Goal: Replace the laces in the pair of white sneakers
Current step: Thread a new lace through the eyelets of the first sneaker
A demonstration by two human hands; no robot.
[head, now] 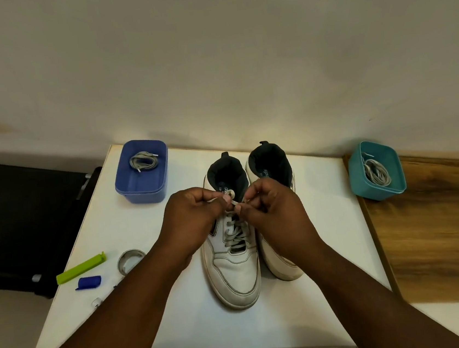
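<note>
Head view shows the left hand (195,215) and right hand (270,212) meeting over the left sneaker (232,262) on the white bench (132,230), fingers of both curled and pinching the grey lace (231,199) at the top eyelets. The right sneaker (272,174) stands touching beside it. Spare laces lie in the blue tub (142,183) and teal tub (378,182). A thin pinch could slip, I judge, letting the loop slacken or the lace pull unevenly through the eyelets.

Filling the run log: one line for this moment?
hands: both pinching lace | left sneaker: laced | blue tub: grey lace inside
</note>
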